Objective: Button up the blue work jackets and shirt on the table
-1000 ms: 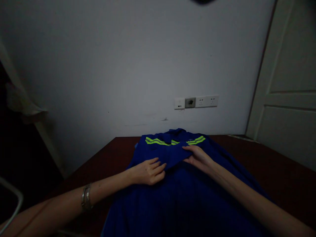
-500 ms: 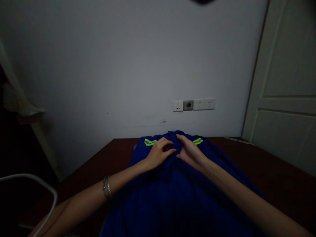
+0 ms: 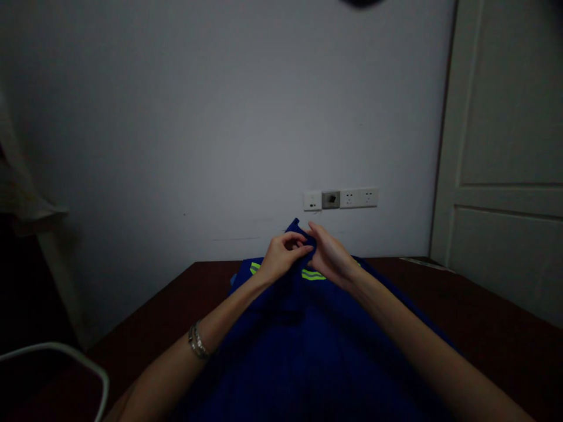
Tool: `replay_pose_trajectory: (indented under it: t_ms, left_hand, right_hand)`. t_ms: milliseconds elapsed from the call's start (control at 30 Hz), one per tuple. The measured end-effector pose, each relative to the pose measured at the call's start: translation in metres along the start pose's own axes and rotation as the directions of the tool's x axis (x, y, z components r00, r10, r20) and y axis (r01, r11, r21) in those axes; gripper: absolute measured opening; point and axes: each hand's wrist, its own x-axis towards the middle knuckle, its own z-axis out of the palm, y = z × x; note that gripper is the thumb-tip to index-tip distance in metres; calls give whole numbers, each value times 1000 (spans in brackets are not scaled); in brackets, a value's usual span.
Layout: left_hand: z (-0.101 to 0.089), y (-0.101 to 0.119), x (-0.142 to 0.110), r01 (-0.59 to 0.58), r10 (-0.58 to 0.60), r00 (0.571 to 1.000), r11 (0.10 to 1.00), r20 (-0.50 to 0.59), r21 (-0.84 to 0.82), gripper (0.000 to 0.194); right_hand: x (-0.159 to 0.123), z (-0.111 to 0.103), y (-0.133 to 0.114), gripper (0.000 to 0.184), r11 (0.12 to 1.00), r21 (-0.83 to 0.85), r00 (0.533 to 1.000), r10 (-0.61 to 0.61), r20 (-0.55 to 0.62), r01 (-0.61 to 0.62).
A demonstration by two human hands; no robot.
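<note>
A blue work jacket (image 3: pixel 281 363) with yellow-green reflective strips (image 3: pixel 314 275) lies spread on the dark red table. Near its far end, a flap of its cloth is raised, probably at the collar or front edge. My left hand (image 3: pixel 284 257) pinches this flap between thumb and fingers; a bracelet circles that wrist. Close beside it, on the right, my right hand (image 3: pixel 333 255) is closed round the same raised cloth with its thumb pointing up. Its other fingers are partly hidden behind the fabric.
The table (image 3: pixel 197 281) ends at a pale wall (image 3: pixel 176 146) with a row of sockets (image 3: pixel 349 198). At the right stands a white panelled door (image 3: pixel 505 234). A white cable or tube (image 3: pixel 83 358) curves at lower left, below a hanging cloth (image 3: pixel 21 193).
Both hands have risen a little, lifting the flap of the jacket off the table so its top edge stands up against the wall. The view has tilted slightly upward.
</note>
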Motion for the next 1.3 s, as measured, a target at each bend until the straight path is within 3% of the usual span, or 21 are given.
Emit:
replay_pose_trajectory:
  t_ms: [100, 200, 433, 533, 633, 733, 800, 867, 1000, 1167, 1300]
  left_hand:
    - [-1, 3, 11, -26, 26, 1000, 999, 3, -31, 19]
    - [-2, 4, 17, -28, 25, 998, 998, -50, -56, 18]
    - [0, -6, 11, 2, -39, 982, 981, -185, -193, 24]
    - [-5, -19, 11, 23, -91, 958, 969, -272, -245, 26]
    - [-19, -35, 15, 31, -138, 913, 962, -385, -271, 28]
    - [-34, -46, 20, 15, -152, 858, 962, -490, -272, 32]
    - [-40, -49, 21, 8, -147, 844, 965, -515, -263, 33]
    - [-41, -48, 20, 34, -143, 880, 970, -454, -239, 33]
    - [-30, -45, 15, 115, -137, 964, 988, -228, -107, 25]
    - [-6, -52, 11, 130, -132, 982, 991, -135, -20, 23]
    - [0, -57, 13, 126, -126, 985, 992, -115, -11, 23]
  right_hand:
    - [1, 1, -13, 30, 994, 101, 999, 52, -12, -51]
    - [1, -2, -19, 20, 994, 105, 1000, 18, 9, -19]
    - [9, -26, 3, 9, 999, 16, 994, -27, -102, 28]
    - [13, -42, 9, 11, 994, -111, 993, -21, -118, 7]
    - [19, -60, 11, 16, 937, -348, 996, -7, -87, -24]
    - [24, -76, 11, 18, 841, -540, 988, -101, -113, 25]
    - [27, -81, 11, 20, 808, -587, 979, -158, -126, 55]
    - [28, -82, 12, 21, 799, -597, 975, -186, -124, 76]
    - [28, -79, 13, 23, 742, -653, 949, -294, -114, 152]
    - [30, -77, 19, 25, 660, -719, 904, -415, -107, 218]
    - [32, -79, 23, 25, 671, -710, 912, -397, -100, 214]
